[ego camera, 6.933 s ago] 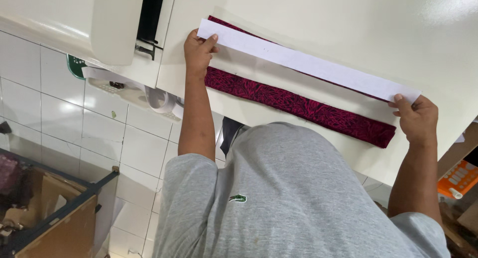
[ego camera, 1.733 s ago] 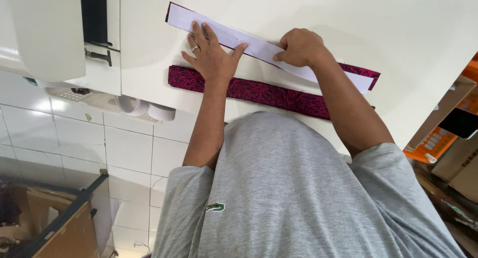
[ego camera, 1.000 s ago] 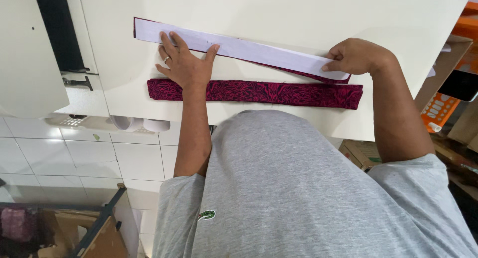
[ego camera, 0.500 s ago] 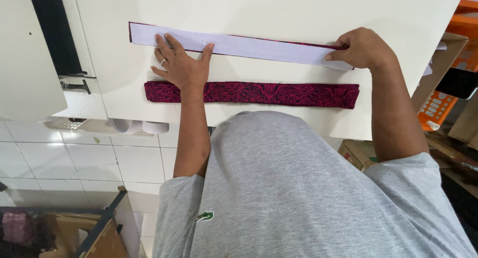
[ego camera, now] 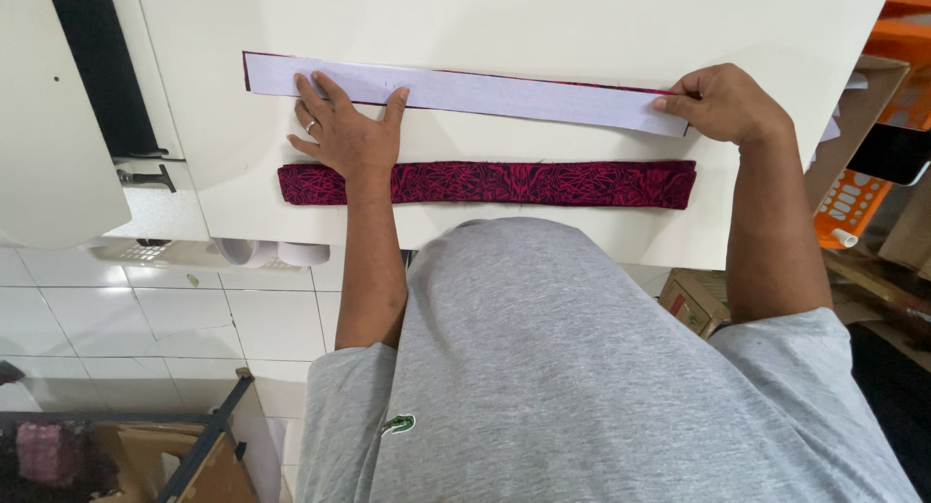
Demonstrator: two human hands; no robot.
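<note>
Flat and spread, left hand (ego camera: 347, 134) presses the white strip (ego camera: 465, 93) near its left end; right hand (ego camera: 725, 105) pinches its right end. Nearest lies a red band (ego camera: 485, 183), loose on the table (ego camera: 543, 18). Beyond it, the strip looks light, thin and easily creased: hold both ends.

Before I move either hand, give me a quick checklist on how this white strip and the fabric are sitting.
1. Left hand flat on the white strip: ok.
2. Right hand pinching the strip's right end: ok.
3. Strip lying flat, no curl: ok.
4. Strip squarely covering the fabric beneath it: cannot tell; only a thin dark red edge shows.
5. Red patterned band apart from the strip: ok.
6. Both pieces fully on the cream table: ok.
</note>
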